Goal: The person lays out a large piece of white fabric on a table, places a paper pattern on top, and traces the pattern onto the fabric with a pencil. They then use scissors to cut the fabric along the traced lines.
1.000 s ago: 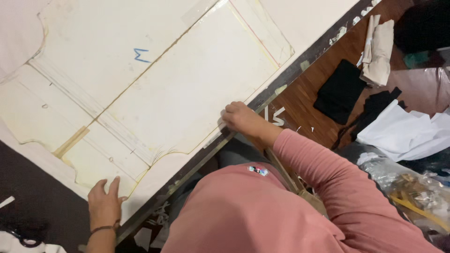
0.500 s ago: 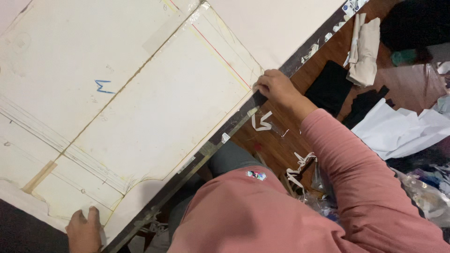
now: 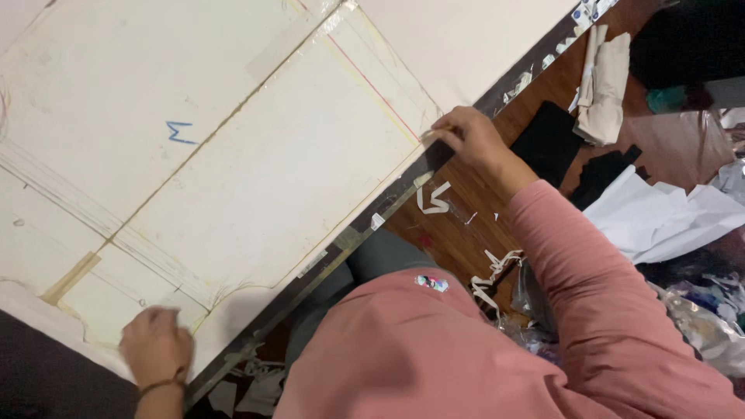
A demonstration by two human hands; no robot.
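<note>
Wooden flooring [image 3: 458,233], dark brown, is seen beyond the edge of a work table [image 3: 365,233] whose metal rim runs diagonally through the view. Laid on the table is a large cream paper pattern [image 3: 256,178], taped at its seams, with ruled lines and a blue handwritten mark [image 3: 180,132] on its upper left part.

At the pattern's right-hand corner by the table rim, the right hand [image 3: 473,140] is found with fingers drawn together, pinching the paper's edge. At the pattern's lower left corner, the left hand [image 3: 155,345] is pressed down on the paper with fingers curled; it is blurred, so the exact grip cannot be told. A dark band is worn on that wrist.

Right of the pattern, on the floor, white strip offcuts [image 3: 434,198], black cloth pieces [image 3: 551,143], a folded beige cloth [image 3: 605,85] and white sheets [image 3: 660,217] are noted. Clear plastic wrapping [image 3: 698,326] at the lower right is cut off by the frame. The table's underside is hidden by the pink sweater [image 3: 434,349].
</note>
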